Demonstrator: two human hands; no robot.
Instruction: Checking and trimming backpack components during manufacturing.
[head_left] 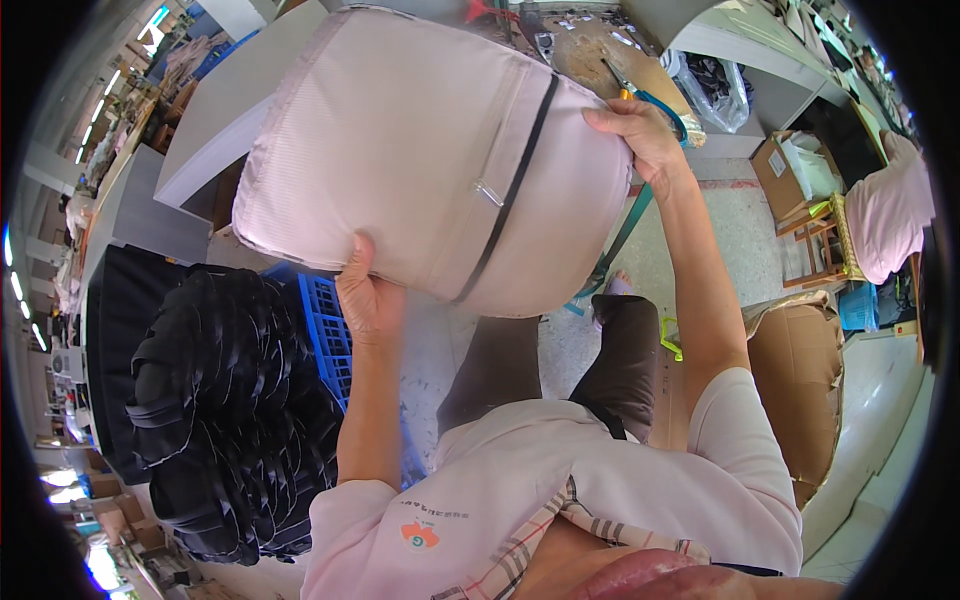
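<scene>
I hold up a pale pink fabric bag panel with rounded corners, tilted in front of me. A black zip strip runs across it, with a small shiny zip pull beside it. My left hand grips the panel's near edge, thumb on top and the other fingers hidden underneath. At the far right corner my right hand pinches the edge, its thumb on the upper face. Right beside that hand are scissors with blue-green handles and parted blades; I cannot tell whether its fingers touch them.
A tall pile of black sewn pieces stands at the left by a blue plastic crate. Ahead is a worn worktable. To the right are a cardboard box, a wooden stool bearing pink cloth, and brown cardboard.
</scene>
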